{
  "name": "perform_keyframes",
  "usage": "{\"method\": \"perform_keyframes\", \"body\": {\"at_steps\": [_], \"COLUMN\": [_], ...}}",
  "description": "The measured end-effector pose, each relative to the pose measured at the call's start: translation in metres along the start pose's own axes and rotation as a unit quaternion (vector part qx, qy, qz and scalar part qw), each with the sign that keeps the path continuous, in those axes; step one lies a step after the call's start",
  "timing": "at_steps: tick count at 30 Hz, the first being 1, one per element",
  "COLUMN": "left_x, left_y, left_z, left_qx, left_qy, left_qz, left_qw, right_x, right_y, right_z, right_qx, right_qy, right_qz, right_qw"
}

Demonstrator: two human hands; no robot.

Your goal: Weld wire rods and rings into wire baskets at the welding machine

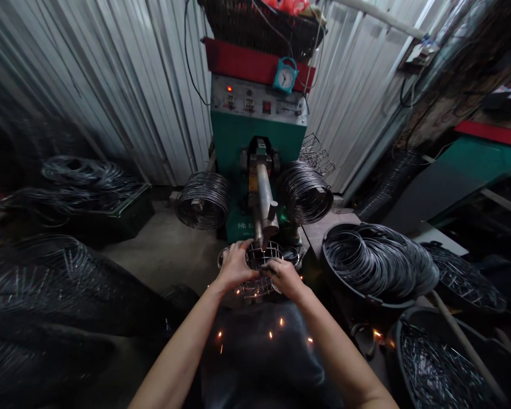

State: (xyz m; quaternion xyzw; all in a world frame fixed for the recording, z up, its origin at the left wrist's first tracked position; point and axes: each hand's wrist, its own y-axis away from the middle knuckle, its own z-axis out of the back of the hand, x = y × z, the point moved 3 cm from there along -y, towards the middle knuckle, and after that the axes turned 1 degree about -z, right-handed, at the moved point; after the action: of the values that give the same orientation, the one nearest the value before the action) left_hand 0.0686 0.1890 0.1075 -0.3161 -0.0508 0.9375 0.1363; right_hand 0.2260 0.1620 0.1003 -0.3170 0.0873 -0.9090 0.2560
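A wire basket frame [256,288] of thin metal rods sits under the electrode tip of a green spot welder [234,139]. My left hand [236,264] grips its left side, thumb pointing inward and fingers over the upper rim. On the right side, my right hand [283,275] is closed on the frame near the welder's tip, its fingertips bunched together. Whether it also pinches a loose wire is too small to tell. Sparks fly around both hands and over the dark apron [264,346]. The lower part of the frame is partly hidden behind my hands.
Wire ring bundles hang left [202,200] and right [305,193] of the welder. At right stand a tub of wire rings [378,264] and a tub of short rods [447,363]. A crate [123,213] holds wire coils at left. A blue clock [285,76] hangs on the welder.
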Motion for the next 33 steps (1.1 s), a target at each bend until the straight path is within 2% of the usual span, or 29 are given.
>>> {"method": "perform_keyframes", "body": {"at_steps": [5,9,11,15,17,19,22,26,30,33], "left_x": [0.008,0.009,0.007,0.006,0.008,0.01,0.012,0.015,0.016,0.026], "left_y": [-0.017,-0.018,-0.018,-0.025,-0.031,-0.035,-0.04,-0.043,-0.047,-0.043], "left_z": [-0.003,-0.004,-0.002,0.001,0.001,0.001,-0.001,-0.004,-0.005,-0.005], "left_qx": [0.009,-0.001,-0.008,0.003,0.015,0.019,0.017,0.017,0.011,0.015], "left_qy": [0.011,0.002,-0.016,-0.025,-0.013,-0.004,0.0,0.013,0.02,0.078], "left_qz": [0.013,0.016,0.006,0.013,0.027,0.038,0.047,0.054,0.044,0.034], "left_qw": [1.0,1.0,1.0,1.0,0.999,0.999,0.999,0.998,0.999,0.996], "right_x": [-0.001,-0.002,-0.006,-0.023,-0.033,-0.041,-0.048,-0.048,-0.041,-0.038], "right_y": [-0.011,0.019,0.046,0.104,0.127,0.143,0.157,0.172,0.2,0.221], "right_z": [0.005,0.006,-0.001,-0.027,-0.037,-0.041,-0.039,-0.035,-0.04,-0.044], "right_qx": [-0.019,-0.108,-0.11,-0.028,-0.021,-0.042,-0.073,-0.096,-0.043,-0.001], "right_qy": [-0.003,-0.106,-0.179,-0.323,-0.368,-0.378,-0.333,-0.227,-0.109,-0.027], "right_qz": [-0.05,-0.134,-0.205,-0.356,-0.403,-0.419,-0.411,-0.352,-0.274,-0.233], "right_qw": [0.999,0.979,0.956,0.876,0.838,0.824,0.845,0.903,0.955,0.972]}}
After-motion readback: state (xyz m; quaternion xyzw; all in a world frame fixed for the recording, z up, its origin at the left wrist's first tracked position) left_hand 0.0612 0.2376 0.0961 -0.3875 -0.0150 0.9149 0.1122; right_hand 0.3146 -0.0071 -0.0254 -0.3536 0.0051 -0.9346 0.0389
